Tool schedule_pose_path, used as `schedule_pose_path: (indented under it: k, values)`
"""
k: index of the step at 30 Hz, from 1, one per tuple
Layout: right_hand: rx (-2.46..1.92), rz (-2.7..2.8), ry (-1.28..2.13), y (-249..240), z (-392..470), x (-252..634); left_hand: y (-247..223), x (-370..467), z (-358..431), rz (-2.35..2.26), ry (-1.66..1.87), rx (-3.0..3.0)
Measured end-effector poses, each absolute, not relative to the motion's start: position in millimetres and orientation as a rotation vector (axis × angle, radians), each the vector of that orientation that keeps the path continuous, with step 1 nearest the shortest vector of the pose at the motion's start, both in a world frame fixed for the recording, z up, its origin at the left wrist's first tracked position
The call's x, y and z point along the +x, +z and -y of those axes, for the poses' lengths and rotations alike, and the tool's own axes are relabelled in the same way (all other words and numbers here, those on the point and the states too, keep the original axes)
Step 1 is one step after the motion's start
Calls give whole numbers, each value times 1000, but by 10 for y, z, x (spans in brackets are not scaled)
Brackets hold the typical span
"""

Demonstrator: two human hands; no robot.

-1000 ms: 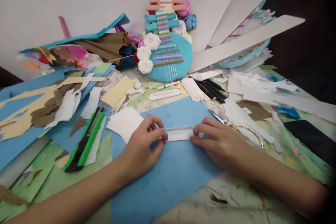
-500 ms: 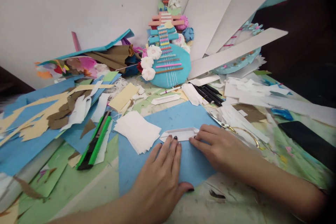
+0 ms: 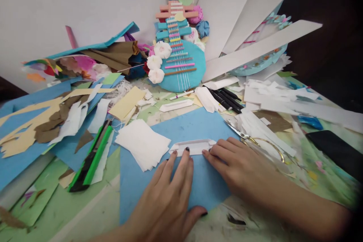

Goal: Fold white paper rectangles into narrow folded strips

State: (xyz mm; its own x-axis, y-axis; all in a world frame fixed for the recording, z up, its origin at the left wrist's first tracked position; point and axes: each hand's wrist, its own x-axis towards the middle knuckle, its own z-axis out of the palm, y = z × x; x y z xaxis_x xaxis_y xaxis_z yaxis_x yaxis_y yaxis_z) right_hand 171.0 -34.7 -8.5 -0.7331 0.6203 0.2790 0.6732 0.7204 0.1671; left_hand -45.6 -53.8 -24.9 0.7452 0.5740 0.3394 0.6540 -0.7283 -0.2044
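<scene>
A small white folded paper (image 3: 194,146) with slanted ends lies on a blue sheet (image 3: 147,193). My left hand (image 3: 172,193) rests flat, fingers spread, its fingertips pressing the paper's near edge. At the right end, my right hand (image 3: 232,159) pinches the paper between curled fingers; the thumb is hidden. Left of the folded paper is a stack of white paper pieces (image 3: 143,145). Gold-handled scissors (image 3: 246,136) lie beyond my right hand, their handles partly behind it.
A green utility knife (image 3: 92,159) lies to the left near coloured paper scraps (image 3: 61,121). Black pens (image 3: 224,98) sit behind the blue sheet. A blue paper guitar (image 3: 187,68) with white flowers leans on the wall. A dark phone-like slab (image 3: 334,151) is at the right.
The fingers of my left hand have spread and shifted slightly left along the folded paper's near edge. My right hand stays at its right end. The whole view has shifted a little.
</scene>
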Motion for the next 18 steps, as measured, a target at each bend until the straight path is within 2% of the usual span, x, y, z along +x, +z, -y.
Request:
schedule_pose_path:
  k: [13,18]
  values:
    - [-1180,2723,-403,-112,420,1548,-224,-453,494,933,-408,-2677]
    - [-1257,2639,-454,-63,388,1640,-129,-484,401,961,-286,-2872]
